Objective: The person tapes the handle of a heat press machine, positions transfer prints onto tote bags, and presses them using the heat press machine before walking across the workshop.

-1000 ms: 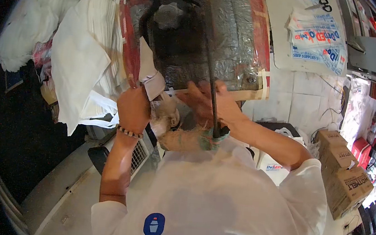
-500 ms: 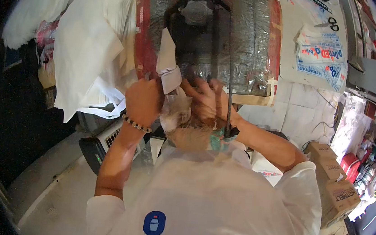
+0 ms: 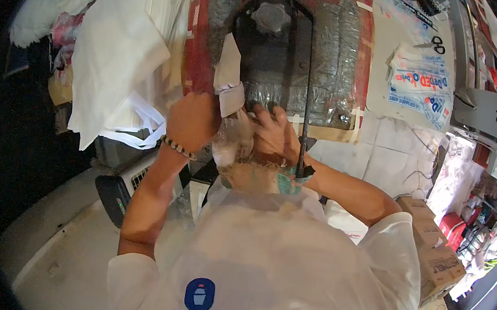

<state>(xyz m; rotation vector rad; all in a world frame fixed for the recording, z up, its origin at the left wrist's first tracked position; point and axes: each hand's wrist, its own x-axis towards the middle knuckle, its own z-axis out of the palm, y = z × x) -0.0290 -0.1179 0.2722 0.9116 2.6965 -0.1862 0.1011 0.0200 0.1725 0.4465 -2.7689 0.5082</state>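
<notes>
Left hand point(image 3: 193, 117): fingers curled narrow, contents hidden from me. Right hand point(image 3: 274, 138): fingers bent, grip undeterminable. Folded pale strip point(image 3: 228, 84) lies between them, over the taped board point(image 3: 336, 62).

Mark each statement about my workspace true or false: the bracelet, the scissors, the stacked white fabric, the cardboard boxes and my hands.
1. A beaded bracelet circles the left wrist. True.
2. The black-handled scissors lie on top of the stacked white fabric sheets. False: the scissors are on the right, near the blue-and-white printed plastic.
3. The stacked white fabric sheets are left of the red-and-grey taped board. True.
4. The brown cardboard boxes are on the left. False: the boxes are on the right.
5. The left hand and right hand are near the board's near edge. True.
</notes>
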